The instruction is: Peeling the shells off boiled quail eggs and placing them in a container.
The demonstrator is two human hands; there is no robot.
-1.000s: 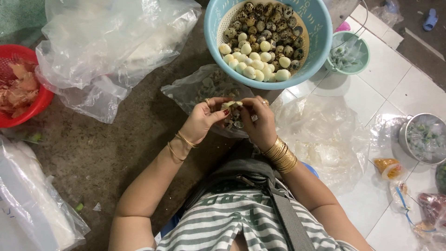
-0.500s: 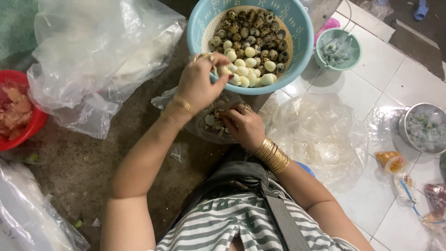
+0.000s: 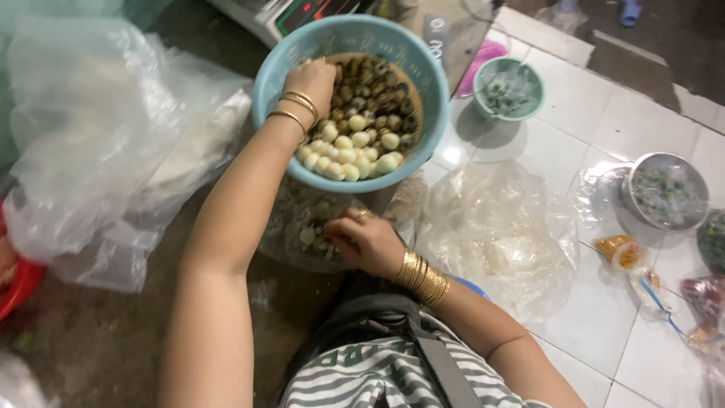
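A light blue plastic basin (image 3: pixel 272 83) holds speckled unpeeled quail eggs (image 3: pixel 377 83) at the back and white peeled eggs (image 3: pixel 351 155) at the front. My left hand (image 3: pixel 311 78) reaches into the basin over the speckled eggs, fingers curled down; what it holds is hidden. My right hand (image 3: pixel 366 242) rests lower, on a clear plastic bag of eggshell bits (image 3: pixel 302 227), fingers bent over the shells. Gold bangles sit on both wrists.
Crumpled clear plastic bags (image 3: pixel 113 143) lie at the left and another bag (image 3: pixel 491 234) at the right. A small teal bowl (image 3: pixel 507 89) and a metal bowl (image 3: pixel 664 193) stand on white tiles. A red basin edge (image 3: pixel 15 283) shows far left.
My left hand has gone from beside the right hand up into the basin, further in than half a second ago. The right hand has stayed on the shell bag. The view has shifted closer.
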